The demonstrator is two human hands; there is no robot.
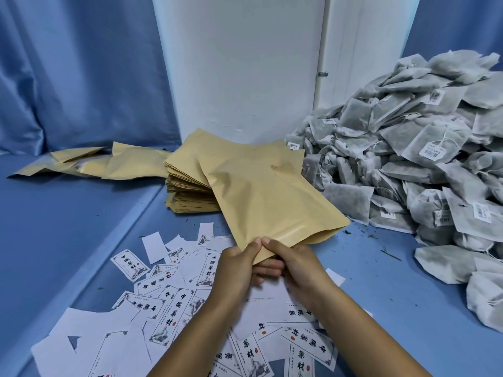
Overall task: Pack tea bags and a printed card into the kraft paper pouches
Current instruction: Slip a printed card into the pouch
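Note:
One kraft paper pouch (261,197) is lifted off the blue table, its near opening pinched by both hands. My left hand (239,265) grips the left side of the mouth, thumb on top. My right hand (296,265) grips the right side, thumb on top, fingers underneath. Behind the pouch lies a stack of empty kraft pouches (190,186). A big heap of grey tea bags (408,159) with white labels fills the right side. Printed cards (174,303) with black characters lie scattered under my forearms.
More kraft pouches (89,164) lie flat in a row at the back left. A white wall panel (239,63) and blue curtains (76,72) stand behind the blue table (68,229). Loose tea crumbs (392,254) dot the surface near the heap.

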